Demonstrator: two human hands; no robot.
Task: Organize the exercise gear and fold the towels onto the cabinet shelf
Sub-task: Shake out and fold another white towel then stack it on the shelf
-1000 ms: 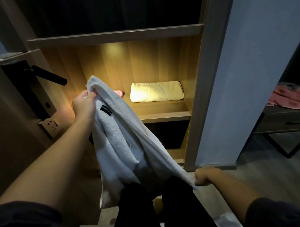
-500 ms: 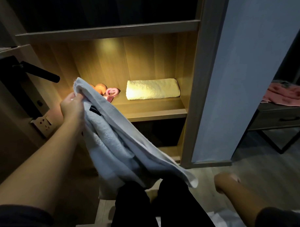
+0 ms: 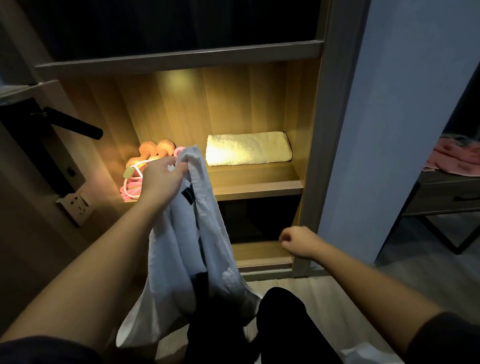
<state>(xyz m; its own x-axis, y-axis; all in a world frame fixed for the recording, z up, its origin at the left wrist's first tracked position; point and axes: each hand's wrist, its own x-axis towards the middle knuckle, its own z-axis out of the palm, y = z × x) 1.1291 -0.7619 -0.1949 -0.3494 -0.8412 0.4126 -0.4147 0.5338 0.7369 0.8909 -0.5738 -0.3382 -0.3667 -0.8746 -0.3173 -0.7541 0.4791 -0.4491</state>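
The left hand [image 3: 162, 176] has its grip clamped on the top corner of a white towel [image 3: 192, 251], which hangs unfolded in front of the lit shelf [image 3: 260, 186] and down over the person's legs. The right hand [image 3: 298, 241] is low by the cabinet's bottom shelf, apart from the towel, fingers loosely curled and empty. A folded yellow towel [image 3: 248, 149] lies at the shelf's right end. At the left end sit 2 orange dumbbells [image 3: 156, 149] and what looks like a pink rope [image 3: 130, 185]. A pink cloth [image 3: 461, 157] lies on the bench [image 3: 451, 199] far right.
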